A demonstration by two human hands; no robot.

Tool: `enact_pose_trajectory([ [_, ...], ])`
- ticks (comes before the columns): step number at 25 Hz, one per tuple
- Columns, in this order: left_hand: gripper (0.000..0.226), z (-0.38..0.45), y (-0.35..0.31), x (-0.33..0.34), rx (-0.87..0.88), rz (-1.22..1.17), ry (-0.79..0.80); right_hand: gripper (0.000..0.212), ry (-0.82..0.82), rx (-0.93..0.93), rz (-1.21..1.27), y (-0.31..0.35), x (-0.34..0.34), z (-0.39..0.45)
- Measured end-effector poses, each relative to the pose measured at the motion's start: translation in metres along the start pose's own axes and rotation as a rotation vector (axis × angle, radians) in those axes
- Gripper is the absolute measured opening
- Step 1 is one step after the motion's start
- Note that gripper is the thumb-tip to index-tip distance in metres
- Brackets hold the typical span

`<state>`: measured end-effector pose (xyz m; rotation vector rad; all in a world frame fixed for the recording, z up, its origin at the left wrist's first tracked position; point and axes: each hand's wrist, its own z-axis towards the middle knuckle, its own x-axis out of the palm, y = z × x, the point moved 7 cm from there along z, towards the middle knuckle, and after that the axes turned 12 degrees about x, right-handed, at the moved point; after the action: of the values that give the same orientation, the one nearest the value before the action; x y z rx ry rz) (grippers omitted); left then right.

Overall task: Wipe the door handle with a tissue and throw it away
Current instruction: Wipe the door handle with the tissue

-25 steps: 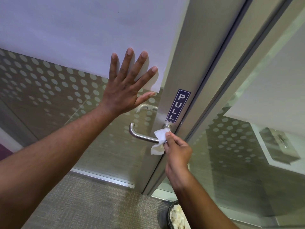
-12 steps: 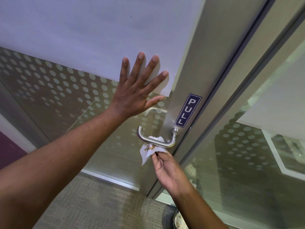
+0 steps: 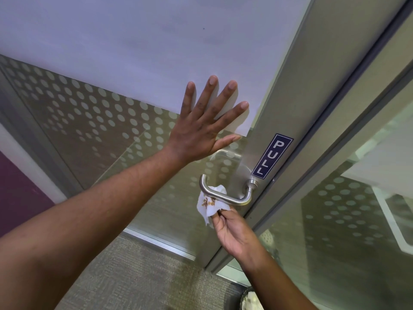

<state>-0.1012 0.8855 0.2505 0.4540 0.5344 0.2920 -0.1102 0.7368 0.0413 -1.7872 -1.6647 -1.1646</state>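
Observation:
A brushed-steel lever door handle (image 3: 232, 199) juts from the metal door stile under a blue PULL label (image 3: 272, 155). My right hand (image 3: 234, 233) pinches a white tissue (image 3: 211, 205) with brown stains, held against the underside and back of the lever near its left end. My left hand (image 3: 206, 126) lies flat with fingers spread on the glass door (image 3: 93, 121), just above the handle.
A dark waste bin (image 3: 250, 299) with crumpled white paper inside shows at the bottom edge, right of my right forearm. Grey carpet (image 3: 134, 276) covers the floor. A fixed glass panel (image 3: 348, 220) stands right of the door frame.
The tissue has slid from the handle's right end by the stile to the left part of the lever, now showing brown stains. My left hand stays flat on the glass.

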Motion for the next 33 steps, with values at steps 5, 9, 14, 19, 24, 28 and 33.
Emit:
enact_pose_trajectory([
  [5,0.081,-0.002,0.002,0.003,-0.019,-0.025,0.000,0.039,0.009,-0.021,-0.010,-0.004,0.027,0.017],
  [9,0.088,-0.001,0.000,0.004,0.001,-0.015,0.010,0.042,0.006,-0.075,0.000,-0.001,0.033,0.025],
  [14,0.084,-0.001,0.001,0.004,-0.011,-0.021,0.013,0.039,-0.011,-0.051,0.018,-0.007,0.025,0.023],
  [19,0.083,0.000,0.001,0.004,-0.015,-0.029,0.029,0.040,0.007,-0.063,0.042,-0.006,0.034,0.027],
  [24,0.083,-0.001,0.003,0.003,-0.021,-0.037,0.032,0.058,0.022,-0.067,0.067,-0.011,0.014,0.007],
  [28,0.088,-0.001,0.000,0.004,-0.015,-0.032,0.029,0.029,-0.030,-0.113,0.089,0.002,-0.005,-0.019],
  [33,0.082,-0.002,0.003,0.004,-0.035,-0.031,0.044,0.033,-0.039,-0.175,0.031,0.024,-0.021,-0.042],
])
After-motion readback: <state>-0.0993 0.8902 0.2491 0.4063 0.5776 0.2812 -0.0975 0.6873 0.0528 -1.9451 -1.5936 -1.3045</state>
